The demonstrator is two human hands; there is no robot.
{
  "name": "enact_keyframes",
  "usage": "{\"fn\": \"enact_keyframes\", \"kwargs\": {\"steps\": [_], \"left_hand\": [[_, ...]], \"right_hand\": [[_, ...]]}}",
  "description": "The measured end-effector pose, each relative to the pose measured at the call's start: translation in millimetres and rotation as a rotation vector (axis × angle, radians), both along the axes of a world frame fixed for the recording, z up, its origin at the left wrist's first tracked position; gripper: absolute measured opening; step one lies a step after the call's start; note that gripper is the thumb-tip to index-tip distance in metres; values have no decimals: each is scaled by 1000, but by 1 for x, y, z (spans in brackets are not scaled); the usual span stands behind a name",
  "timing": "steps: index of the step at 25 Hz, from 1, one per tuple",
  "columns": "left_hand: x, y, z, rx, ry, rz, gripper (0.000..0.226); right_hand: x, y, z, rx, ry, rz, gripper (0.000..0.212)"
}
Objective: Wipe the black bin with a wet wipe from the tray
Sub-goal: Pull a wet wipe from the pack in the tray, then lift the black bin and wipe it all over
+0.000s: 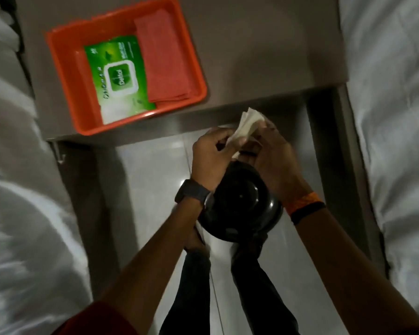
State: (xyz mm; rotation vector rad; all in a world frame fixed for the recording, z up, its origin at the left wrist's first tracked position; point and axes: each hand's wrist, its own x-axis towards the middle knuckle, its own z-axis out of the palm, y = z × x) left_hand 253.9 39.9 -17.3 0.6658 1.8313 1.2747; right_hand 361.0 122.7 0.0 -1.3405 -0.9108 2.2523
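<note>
The black bin [240,201] stands on the pale floor [153,170] between my feet, below my wrists. Above it I pinch a white wipe [246,125] in both hands, my left hand [211,155] and right hand [273,160] each closed on it. The orange tray [65,81] with the green wipe pack [119,78] sits on the table [252,44].

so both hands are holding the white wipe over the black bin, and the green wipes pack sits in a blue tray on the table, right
Not quite: the tray is orange, not blue, as the head view shows. The rest holds: the left hand and right hand hold the white wipe above the black bin, and the green wipes pack lies in that tray on the table.
</note>
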Motion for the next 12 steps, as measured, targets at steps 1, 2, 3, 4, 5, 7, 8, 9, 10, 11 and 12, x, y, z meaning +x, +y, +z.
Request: {"fn": "enact_keyframes", "kwargs": {"steps": [1, 2, 3, 4, 5, 7, 8, 9, 10, 11, 12], "left_hand": [[16, 3, -4, -22, -1, 35, 15], [34, 6, -7, -42, -50, 46, 14], [49, 10, -9, -73, -102, 30, 14], [62, 11, -13, -106, -126, -2, 16], [74, 13, -16, -136, -119, -44, 17], [93, 16, -21, -155, -126, -119, 16], [100, 17, -23, -158, -145, -136, 16], [107, 19, -26, -164, -160, -148, 16], [113, 20, -29, -175, -161, -154, 16], [119, 22, -32, -189, -152, -154, 16], [126, 25, -34, -202, -154, -147, 16]], "right_hand": [[15, -3, -4, -5, -8, -9, 26], [31, -5, -7, -1, -35, -6, 25], [44, -9, -11, -2, -75, 2, 21], [56, -12, -15, -11, -118, 3, 18], [68, -13, -20, -29, -153, -9, 18], [90, -11, -25, -123, -174, -59, 24], [99, -9, -28, -190, -161, -86, 29], [107, -6, -30, -234, -154, -98, 35], [115, -3, -33, -243, -157, -94, 38], [122, -1, -37, -224, -177, -84, 40], [128, 1, -42, -190, -202, -77, 40]]}}
